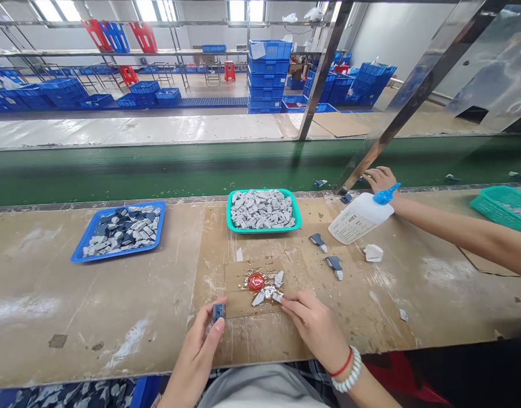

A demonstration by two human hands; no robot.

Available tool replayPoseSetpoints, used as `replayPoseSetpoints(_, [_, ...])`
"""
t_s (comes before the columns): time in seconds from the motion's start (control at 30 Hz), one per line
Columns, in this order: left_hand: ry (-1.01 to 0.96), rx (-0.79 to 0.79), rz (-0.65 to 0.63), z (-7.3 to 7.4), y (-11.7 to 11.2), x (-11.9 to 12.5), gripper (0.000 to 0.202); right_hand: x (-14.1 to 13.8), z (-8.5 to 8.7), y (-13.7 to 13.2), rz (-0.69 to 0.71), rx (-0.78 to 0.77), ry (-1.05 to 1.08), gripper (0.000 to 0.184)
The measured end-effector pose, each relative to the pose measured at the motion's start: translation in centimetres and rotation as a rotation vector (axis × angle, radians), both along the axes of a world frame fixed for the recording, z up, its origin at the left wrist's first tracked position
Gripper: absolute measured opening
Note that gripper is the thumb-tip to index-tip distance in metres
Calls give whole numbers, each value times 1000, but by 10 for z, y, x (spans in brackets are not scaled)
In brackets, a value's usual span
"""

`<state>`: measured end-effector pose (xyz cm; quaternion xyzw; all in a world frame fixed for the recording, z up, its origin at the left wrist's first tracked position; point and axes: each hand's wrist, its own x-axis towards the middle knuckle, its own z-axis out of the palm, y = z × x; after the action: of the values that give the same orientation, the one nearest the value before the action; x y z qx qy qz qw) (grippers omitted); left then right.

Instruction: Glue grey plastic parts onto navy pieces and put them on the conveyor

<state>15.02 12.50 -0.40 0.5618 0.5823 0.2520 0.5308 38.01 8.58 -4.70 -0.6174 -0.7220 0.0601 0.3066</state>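
Blue crates (268, 73) stand stacked behind a long green belt (158, 170), and brown board (167, 317) covers the worktop on the near side. From the head view, the left hand (203, 334) pinches a dark blue-grey part (218, 311) between thumb and fingers, just above the near edge of a cardboard patch (239, 306). The right hand (314, 323) has thumb and fingertips closed on a small light-grey piece (277, 297), one of several lying on that wet, shiny patch beside a red disc (256, 282). Beyond sits a teal tray (229, 218) of grey pieces; a blue tray (80, 252) of mixed pieces lies to the left. Right of the teal tray, a white bottle (358, 220) leans near another person's forearm (451, 226).
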Motion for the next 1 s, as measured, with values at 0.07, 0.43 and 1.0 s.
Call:
replayPoseSetpoints(0.07, [-83,-9,5,-1,0,-1,34,-1,-2,-1,5,-5,1,16])
replayPoseSetpoints(0.43, [-367,-55,-129,-8,23,13,16,11,3,6,-68,-129,563,16])
replayPoseSetpoints(1.0, [-272,122,-376,28,23,55,19,-33,75,12,31,147,637,26])
